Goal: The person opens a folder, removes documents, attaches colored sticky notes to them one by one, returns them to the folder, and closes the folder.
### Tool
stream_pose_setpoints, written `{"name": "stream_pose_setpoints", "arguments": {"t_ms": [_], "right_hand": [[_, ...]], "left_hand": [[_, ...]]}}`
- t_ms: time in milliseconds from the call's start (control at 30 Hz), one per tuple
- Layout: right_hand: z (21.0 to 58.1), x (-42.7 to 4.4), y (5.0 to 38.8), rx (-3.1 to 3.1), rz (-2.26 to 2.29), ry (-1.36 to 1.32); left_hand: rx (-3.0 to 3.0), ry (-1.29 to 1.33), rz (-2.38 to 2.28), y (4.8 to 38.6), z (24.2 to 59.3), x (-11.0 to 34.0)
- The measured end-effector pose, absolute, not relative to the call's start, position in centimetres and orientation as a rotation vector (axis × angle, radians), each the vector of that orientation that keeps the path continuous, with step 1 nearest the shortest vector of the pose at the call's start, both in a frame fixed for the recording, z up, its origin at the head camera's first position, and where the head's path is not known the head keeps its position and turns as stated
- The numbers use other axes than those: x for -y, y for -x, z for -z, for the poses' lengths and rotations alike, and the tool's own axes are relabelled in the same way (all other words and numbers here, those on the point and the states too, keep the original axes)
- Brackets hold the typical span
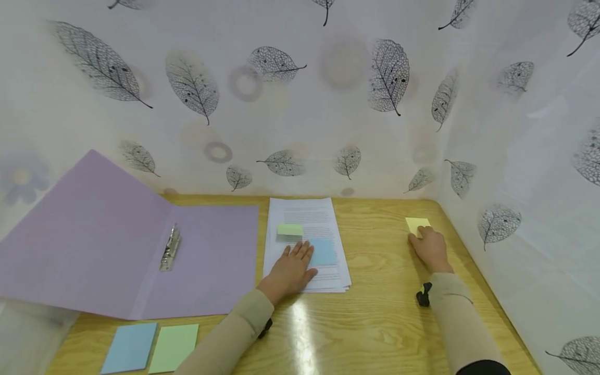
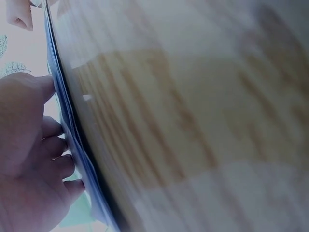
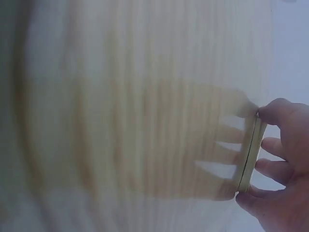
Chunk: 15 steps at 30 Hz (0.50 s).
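My left hand (image 1: 288, 273) rests spread on a stack of printed sheets (image 1: 309, 208), beside a blue sticky note (image 1: 323, 252) and below a green sticky note (image 1: 290, 229) whose lower edge lifts slightly. In the left wrist view the fingertips of that hand (image 2: 36, 154) touch the sheets' surface (image 2: 79, 140). At the table's far right, my right hand (image 1: 431, 251) holds a yellow sticky pad (image 1: 415, 223). The right wrist view has the thumb and fingers of this hand (image 3: 289, 154) around the pad's edges (image 3: 248, 154), with the pad low against the tabletop.
An open purple folder (image 1: 211, 260) with a metal clip (image 1: 170, 249) lies left of the sheets, its cover raised at the left. Blue (image 1: 128, 348) and green (image 1: 173, 348) sticky pads sit at the front left. Leaf-printed curtain (image 1: 300, 120) borders the wooden table (image 1: 375, 323) behind and at right.
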State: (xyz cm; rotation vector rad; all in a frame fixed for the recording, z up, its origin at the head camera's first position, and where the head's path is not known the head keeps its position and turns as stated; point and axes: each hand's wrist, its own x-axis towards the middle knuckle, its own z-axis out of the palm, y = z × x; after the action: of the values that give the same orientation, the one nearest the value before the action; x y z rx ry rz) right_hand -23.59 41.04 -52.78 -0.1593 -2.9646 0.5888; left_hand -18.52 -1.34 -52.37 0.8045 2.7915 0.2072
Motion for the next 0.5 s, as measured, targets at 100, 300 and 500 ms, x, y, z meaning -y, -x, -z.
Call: {"name": "stream_pose_setpoints", "arguments": {"t_ms": [100,300,500], "right_hand": [[52.7,-40.4,23.5,2.935,-0.622,0.219],[52.3,-37.9,23.1,2.882,-0.69,0.117],[51.8,-33.6,22.2,2.854,-0.835,-0.02]], "left_hand": [[-2.788,-0.814,-0.216,18.6,52.4,1.3],[-2.79,-0.803,-0.276,18.7,52.6,1.4],[-2.798,-0.799,-0.368,18.9,52.7,1.7]]}}
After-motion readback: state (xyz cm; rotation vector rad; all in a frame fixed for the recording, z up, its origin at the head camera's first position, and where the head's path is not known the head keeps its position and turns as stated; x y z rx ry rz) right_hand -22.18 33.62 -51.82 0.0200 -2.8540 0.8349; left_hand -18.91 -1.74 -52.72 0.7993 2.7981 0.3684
